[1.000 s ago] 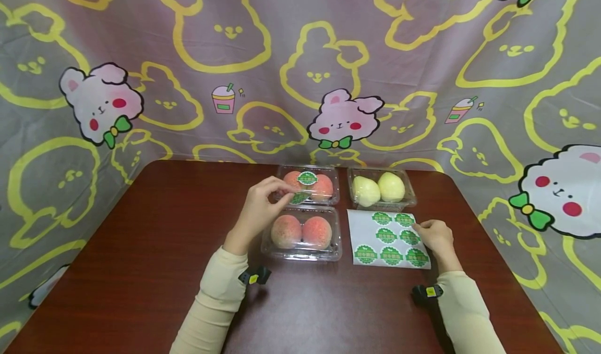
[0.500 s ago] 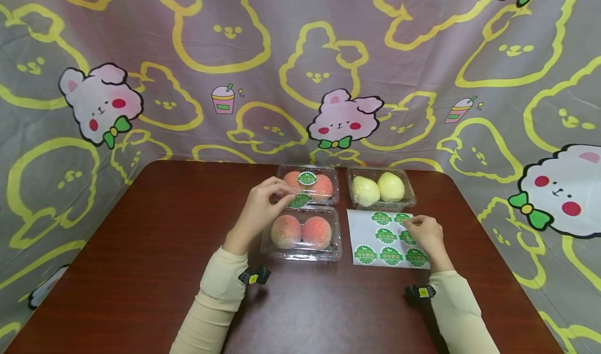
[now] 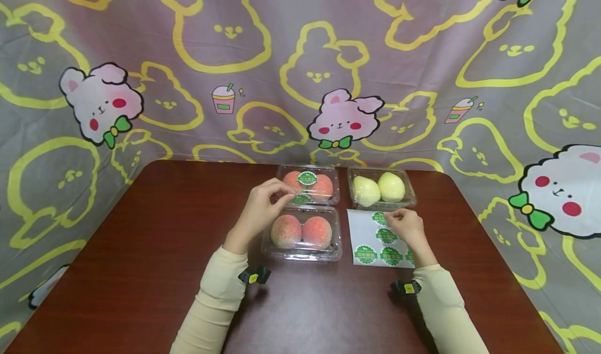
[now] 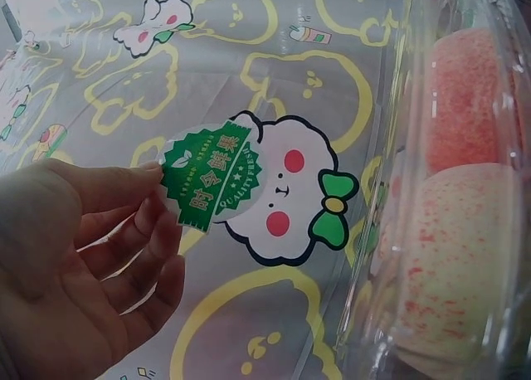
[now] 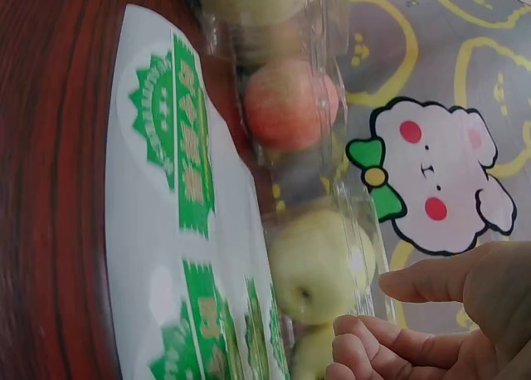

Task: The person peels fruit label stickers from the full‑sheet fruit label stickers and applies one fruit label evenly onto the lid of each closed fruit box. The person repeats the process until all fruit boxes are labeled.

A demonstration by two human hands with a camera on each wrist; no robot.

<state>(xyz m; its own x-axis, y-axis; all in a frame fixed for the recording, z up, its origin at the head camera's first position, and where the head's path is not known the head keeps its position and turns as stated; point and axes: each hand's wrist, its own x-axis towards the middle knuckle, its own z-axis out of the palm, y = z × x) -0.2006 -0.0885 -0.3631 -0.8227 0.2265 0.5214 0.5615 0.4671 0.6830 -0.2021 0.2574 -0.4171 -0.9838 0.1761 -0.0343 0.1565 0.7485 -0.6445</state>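
Observation:
My left hand (image 3: 260, 205) pinches a round green-and-white fruit sticker (image 4: 211, 177) between thumb and fingertips. It hovers over the gap between two clear boxes of peaches. Of these, the rear peach box (image 3: 334, 187) bears a like sticker (image 3: 308, 178) on its lid; on the lid of the front peach box (image 3: 335, 239) I see none. To the right lies a white sticker sheet (image 3: 361, 229) with several green stickers and a bare left part. Above it is my right hand (image 3: 409, 228), hiding some stickers. In the right wrist view its thumb and loosely bent fingers are apart, holding nothing.
Behind the sheet stands a clear box (image 3: 410, 197) with two pale yellow-green fruits. All of this rests on a dark reddish-brown table (image 3: 178, 229). A patterned curtain (image 3: 281, 83) hangs along the table's far side.
My right hand has moved left across the sticker sheet, from its right edge to over its stickers. The left hand stays in place with its sticker, which tilts slightly differently.

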